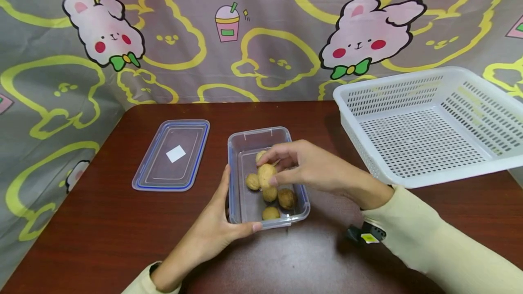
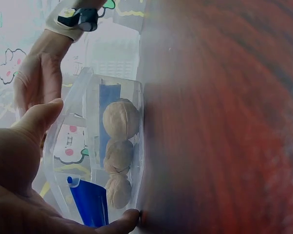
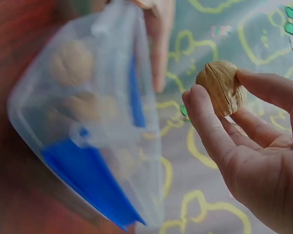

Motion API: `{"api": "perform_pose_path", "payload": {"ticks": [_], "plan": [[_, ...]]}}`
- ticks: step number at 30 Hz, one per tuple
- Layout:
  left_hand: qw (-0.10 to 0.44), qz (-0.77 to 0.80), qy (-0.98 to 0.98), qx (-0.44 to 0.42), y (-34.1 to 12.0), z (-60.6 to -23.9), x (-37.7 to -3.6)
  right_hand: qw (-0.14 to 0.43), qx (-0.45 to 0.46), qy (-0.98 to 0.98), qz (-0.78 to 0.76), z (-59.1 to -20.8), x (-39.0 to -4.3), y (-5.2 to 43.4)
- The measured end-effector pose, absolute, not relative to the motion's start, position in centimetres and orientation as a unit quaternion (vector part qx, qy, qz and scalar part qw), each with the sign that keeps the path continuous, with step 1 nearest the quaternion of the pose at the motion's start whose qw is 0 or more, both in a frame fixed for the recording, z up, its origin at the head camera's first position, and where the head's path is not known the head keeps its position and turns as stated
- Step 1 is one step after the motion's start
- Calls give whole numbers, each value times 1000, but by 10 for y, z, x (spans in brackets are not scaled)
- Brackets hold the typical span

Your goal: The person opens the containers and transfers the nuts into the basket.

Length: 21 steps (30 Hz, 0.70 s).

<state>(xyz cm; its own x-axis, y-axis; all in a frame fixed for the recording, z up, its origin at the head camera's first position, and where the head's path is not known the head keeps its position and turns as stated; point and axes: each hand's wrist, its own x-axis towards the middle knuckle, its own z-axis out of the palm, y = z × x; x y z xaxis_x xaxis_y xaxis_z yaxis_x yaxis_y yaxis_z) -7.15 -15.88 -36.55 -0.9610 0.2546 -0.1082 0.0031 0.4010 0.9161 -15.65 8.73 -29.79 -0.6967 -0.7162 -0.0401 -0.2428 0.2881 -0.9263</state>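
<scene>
Nearest, the person's left hand (image 1: pixel 216 230) is gripping the near left corner of the clear rectangular plastic container with a blue seal (image 1: pixel 265 176): thumb lying along the front wall, fingers running up the left side. The left wrist view is showing the same hold, with the thumb tip at the container's bottom edge and three walnuts pressed against the transparent wall.

Just right of it, a cream-sleeved forearm (image 1: pixel 441 244) is crossing the dark reddish-brown wooden table (image 1: pixel 102 239), with a small black band at the wrist. That arm's right hand (image 1: pixel 314 167) is hovering over the container and pinching one tan, wrinkled walnut (image 1: pixel 266 175) between thumb and fingertips. In the right wrist view the held walnut is sitting clear of the container, seam showing, clasped by thumb and two fingers.

Inside the container, several loose walnuts (image 1: pixel 282 198) are lying on the bottom, clustered toward the near right end; another is partly hidden behind the right hand's fingers.

Farther left, the container's clear flat lid with blue trim (image 1: pixel 171 154) is lying on the table well apart from the container, a white square label at its centre.

Farther right, a white perforated plastic basket (image 1: pixel 433 121) is sitting tilted, its near rim overhanging the sleeve in this view.

Behind everything, a grey cloth backdrop printed with pink rabbits and yellow outlines (image 1: pixel 253 35) is hanging.
</scene>
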Motion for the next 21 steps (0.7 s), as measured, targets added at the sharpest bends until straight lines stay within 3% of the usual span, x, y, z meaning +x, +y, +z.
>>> {"api": "perform_pose_path", "payload": {"ticks": [12, 21], "plan": [[113, 547, 826, 74, -159, -367, -72, 199, -210, 756, -587, -255, -181, 142], [115, 547, 826, 69, -159, -367, -71, 204, -208, 659, -693, -248, -224, 200]]}}
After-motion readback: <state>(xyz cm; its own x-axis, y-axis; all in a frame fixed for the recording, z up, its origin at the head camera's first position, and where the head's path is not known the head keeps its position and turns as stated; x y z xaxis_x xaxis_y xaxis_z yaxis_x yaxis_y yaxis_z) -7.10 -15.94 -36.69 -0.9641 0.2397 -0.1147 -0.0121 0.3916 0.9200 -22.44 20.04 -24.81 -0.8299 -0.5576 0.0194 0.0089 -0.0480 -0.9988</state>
